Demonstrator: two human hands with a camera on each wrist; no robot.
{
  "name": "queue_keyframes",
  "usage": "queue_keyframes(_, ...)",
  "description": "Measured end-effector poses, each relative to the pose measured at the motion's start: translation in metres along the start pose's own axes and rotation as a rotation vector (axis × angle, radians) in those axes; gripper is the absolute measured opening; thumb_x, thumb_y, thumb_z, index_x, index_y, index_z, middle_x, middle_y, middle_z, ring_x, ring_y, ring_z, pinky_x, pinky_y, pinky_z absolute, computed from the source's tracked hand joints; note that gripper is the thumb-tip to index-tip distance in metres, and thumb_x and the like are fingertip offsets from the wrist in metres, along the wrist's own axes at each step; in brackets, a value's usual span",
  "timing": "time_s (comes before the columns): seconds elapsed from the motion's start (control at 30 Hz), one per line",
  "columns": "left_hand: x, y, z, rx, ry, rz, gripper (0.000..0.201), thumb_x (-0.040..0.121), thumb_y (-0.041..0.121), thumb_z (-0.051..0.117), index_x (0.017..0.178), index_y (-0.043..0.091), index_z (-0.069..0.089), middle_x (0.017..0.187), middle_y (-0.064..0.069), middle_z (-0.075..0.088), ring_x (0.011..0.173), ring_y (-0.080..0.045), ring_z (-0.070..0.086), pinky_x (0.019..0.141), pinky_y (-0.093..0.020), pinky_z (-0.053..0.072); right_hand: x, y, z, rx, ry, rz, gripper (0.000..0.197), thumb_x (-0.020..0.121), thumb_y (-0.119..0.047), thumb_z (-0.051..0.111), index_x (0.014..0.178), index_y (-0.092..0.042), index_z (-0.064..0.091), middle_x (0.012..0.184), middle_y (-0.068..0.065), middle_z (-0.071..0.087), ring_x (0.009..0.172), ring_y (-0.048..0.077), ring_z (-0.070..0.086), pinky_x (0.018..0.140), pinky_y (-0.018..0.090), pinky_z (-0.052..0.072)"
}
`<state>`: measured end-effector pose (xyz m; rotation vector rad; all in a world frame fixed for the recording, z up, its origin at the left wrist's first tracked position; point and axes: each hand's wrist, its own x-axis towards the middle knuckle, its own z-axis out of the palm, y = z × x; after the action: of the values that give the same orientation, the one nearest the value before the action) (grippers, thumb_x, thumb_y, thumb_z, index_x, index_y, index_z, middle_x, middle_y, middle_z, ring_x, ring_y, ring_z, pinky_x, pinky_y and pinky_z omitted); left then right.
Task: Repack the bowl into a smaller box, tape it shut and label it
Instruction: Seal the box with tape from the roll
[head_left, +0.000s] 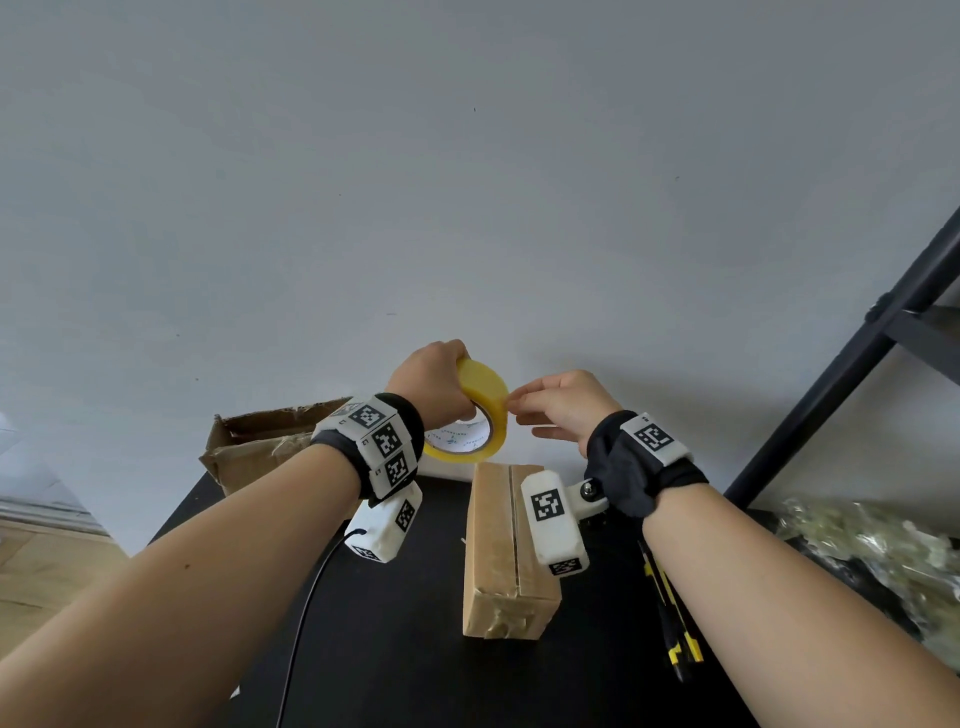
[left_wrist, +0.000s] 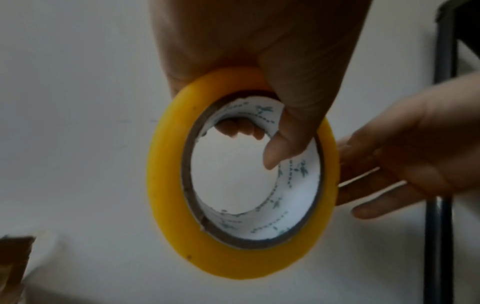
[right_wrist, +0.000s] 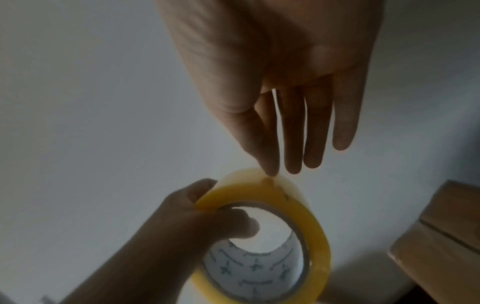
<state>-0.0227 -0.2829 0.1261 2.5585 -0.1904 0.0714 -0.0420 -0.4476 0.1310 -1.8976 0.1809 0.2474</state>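
A yellow tape roll (head_left: 488, 389) with a white printed core is held up in front of the wall. My left hand (head_left: 436, 379) grips it, the thumb (left_wrist: 285, 142) hooked through the core and the fingers wrapped over the rim. My right hand (head_left: 563, 405) reaches in from the right with its fingers straight. Its index fingertip and thumb tip touch the roll's outer face (right_wrist: 270, 181). No loose tape end shows. Below the hands, a small closed cardboard box (head_left: 511, 551) lies on the black table (head_left: 395, 623). The bowl is not in sight.
A larger open cardboard box (head_left: 260, 441) stands at the table's back left. Yellow-and-black tools (head_left: 672, 623) lie right of the small box, bubble wrap (head_left: 872, 551) beyond them. A black shelf frame (head_left: 857, 353) rises at the right. A black cable (head_left: 311, 597) crosses the table's left.
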Motion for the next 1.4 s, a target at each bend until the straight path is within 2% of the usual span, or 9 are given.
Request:
queue_keyframes(0.17,0.002,0.007,0.005,0.354,0.128,0.147,0.038,0.075,0.017,0.058,0.113,0.016,0.052,0.108,-0.003,0.055,0.103,-0.023,0.050,0.085,-0.029,0.035,0.004,-0.009,0.004,-0.349,0.025,-0.022,0.015,0.080,-0.010,0.066,0.091,-0.007,0.076,0.094,0.008,0.074,0.095,0.021,0.068,0.083,0.033,0.053)
queue_keyframes(0.3,0.002,0.011,0.007,0.501,0.160,0.221,0.035,0.076,0.016,0.054,0.111,0.015,0.051,0.107,-0.003,0.053,0.101,-0.023,0.048,0.085,-0.028,0.033,0.004,-0.017,0.008,-0.479,0.020,-0.019,0.016,0.079,-0.009,0.064,0.088,-0.005,0.076,0.091,0.008,0.075,0.093,0.021,0.070,0.082,0.031,0.050)
queue_keyframes(0.63,0.003,0.014,0.011,0.561,0.165,0.268,0.033,0.076,0.014,0.050,0.109,0.014,0.051,0.106,-0.002,0.052,0.099,-0.022,0.048,0.083,-0.027,0.032,0.004,-0.021,0.005,-0.544,-0.020,-0.022,0.015,0.084,-0.017,0.065,0.089,-0.005,0.074,0.086,0.003,0.076,0.080,0.013,0.070,0.071,0.025,0.047)
queue_keyframes(0.8,0.004,0.016,0.013,0.551,0.165,0.265,0.033,0.076,0.015,0.052,0.108,0.015,0.051,0.106,-0.001,0.053,0.100,-0.022,0.049,0.084,-0.028,0.033,0.006,-0.022,0.005,-0.587,-0.014,-0.042,0.014,0.083,-0.017,0.064,0.086,-0.006,0.074,0.083,0.004,0.075,0.083,0.016,0.071,0.075,0.028,0.049)
queue_keyframes(0.93,0.006,0.015,0.012,0.489,0.160,0.233,0.032,0.075,0.016,0.053,0.107,0.015,0.052,0.104,-0.001,0.053,0.099,-0.022,0.049,0.084,-0.028,0.033,0.006,-0.021,0.007,-0.628,-0.007,-0.066,0.015,0.080,-0.016,0.061,0.078,-0.006,0.073,0.085,0.009,0.075,0.090,0.024,0.069,0.087,0.035,0.053)
queue_keyframes(1.17,0.007,0.006,0.008,0.169,0.075,0.069,0.040,0.073,0.020,0.065,0.111,0.016,0.054,0.103,-0.002,0.055,0.099,-0.022,0.052,0.078,-0.027,0.036,0.006,-0.015,0.004,-0.519,0.022,-0.115,0.017,0.081,-0.014,0.058,0.072,-0.006,0.070,0.087,0.015,0.073,0.092,0.032,0.067,0.088,0.043,0.054)
queue_keyframes(1.23,0.006,0.005,0.005,0.016,0.034,0.010,0.040,0.070,0.016,0.070,0.108,0.015,0.055,0.100,-0.004,0.056,0.094,-0.023,0.053,0.073,-0.029,0.040,0.007,-0.011,0.001,-0.311,0.044,-0.106,0.014,0.085,-0.018,0.063,0.084,-0.006,0.069,0.093,0.011,0.071,0.097,0.029,0.066,0.087,0.042,0.054)
queue_keyframes(1.3,0.004,0.004,0.003,-0.139,0.008,-0.035,0.037,0.068,0.010,0.072,0.102,0.014,0.056,0.093,-0.003,0.056,0.087,-0.022,0.053,0.064,-0.027,0.039,0.005,-0.007,0.000,-0.060,-0.017,-0.022,0.029,0.085,-0.032,0.069,0.104,-0.011,0.064,0.108,0.006,0.067,0.105,0.023,0.062,0.086,0.037,0.055)
queue_keyframes(1.4,0.002,0.004,0.001,-0.257,0.012,-0.053,0.035,0.068,0.008,0.074,0.096,0.015,0.055,0.081,0.002,0.054,0.080,-0.020,0.052,0.055,-0.023,0.036,0.005,-0.005,-0.001,0.050,-0.060,0.016,0.038,0.080,-0.033,0.075,0.110,-0.017,0.060,0.113,0.008,0.065,0.107,0.023,0.062,0.084,0.036,0.056)
